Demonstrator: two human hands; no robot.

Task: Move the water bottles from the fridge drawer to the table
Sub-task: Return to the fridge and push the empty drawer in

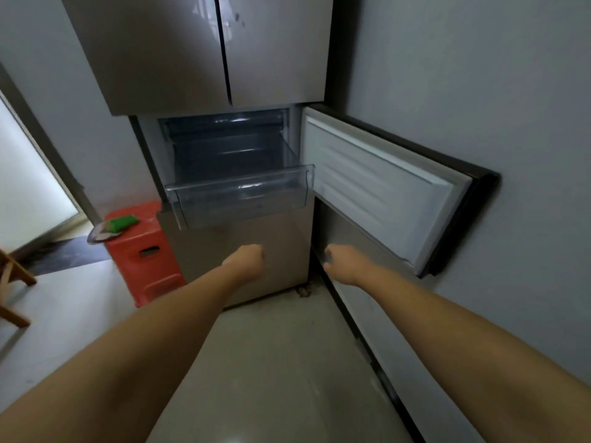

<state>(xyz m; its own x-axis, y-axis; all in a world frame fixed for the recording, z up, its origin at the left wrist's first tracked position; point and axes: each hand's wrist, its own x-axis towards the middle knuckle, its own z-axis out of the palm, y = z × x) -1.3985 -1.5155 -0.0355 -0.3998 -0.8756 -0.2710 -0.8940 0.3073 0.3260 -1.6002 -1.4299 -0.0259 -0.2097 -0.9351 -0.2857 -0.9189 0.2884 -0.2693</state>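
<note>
Two hands, left hand (248,260) and right hand (340,263), fingers curled together holding nothing; above them one clear fridge drawer (240,196) pulled out.

You are looking through a single head-worn wide-angle view, tilted forward and down at close range. The fridge (204,59) fills the upper centre of the frame, your forearms enter from both lower corners, and floor (271,362) spreads across the bottom.
</note>
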